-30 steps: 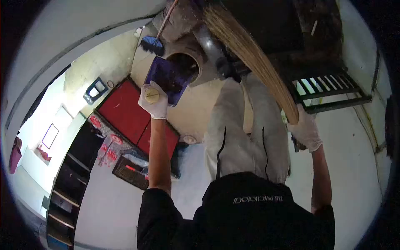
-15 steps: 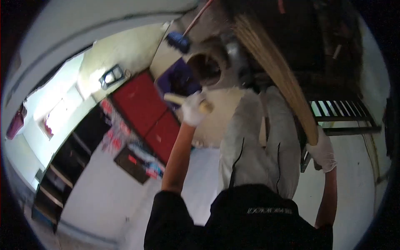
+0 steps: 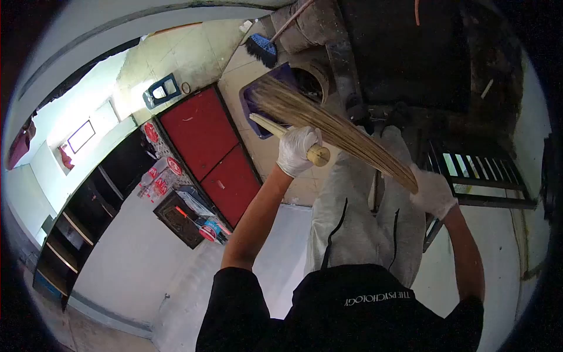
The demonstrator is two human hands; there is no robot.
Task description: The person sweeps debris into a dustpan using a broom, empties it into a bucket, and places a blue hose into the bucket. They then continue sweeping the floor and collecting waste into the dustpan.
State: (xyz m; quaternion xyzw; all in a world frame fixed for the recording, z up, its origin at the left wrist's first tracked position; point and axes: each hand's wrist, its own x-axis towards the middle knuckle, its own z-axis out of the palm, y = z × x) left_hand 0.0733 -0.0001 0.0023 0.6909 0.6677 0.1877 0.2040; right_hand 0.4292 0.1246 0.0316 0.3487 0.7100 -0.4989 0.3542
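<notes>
My left hand (image 3: 298,151), in a white glove, is closed round a pale wooden stick (image 3: 267,124) with a thick round end. Gloved as well, my right hand (image 3: 434,195) grips the narrow end of a stick broom (image 3: 346,136). The broom's spread bristles point up and left, passing above my left hand and over a purple container (image 3: 247,105). Whether the bristles touch the container, I cannot tell.
Red panels (image 3: 196,132) stand left of my left hand. A blue-headed brush (image 3: 262,50) lies beyond the purple container, near a round opening (image 3: 309,82). At the right is a dark slatted rack (image 3: 489,170). My legs (image 3: 352,211) are between my hands.
The broom has swung left, from beyond my legs to over the purple container. My right hand has moved left and slightly up; my left hand has shifted a little right, still holding the stick.
</notes>
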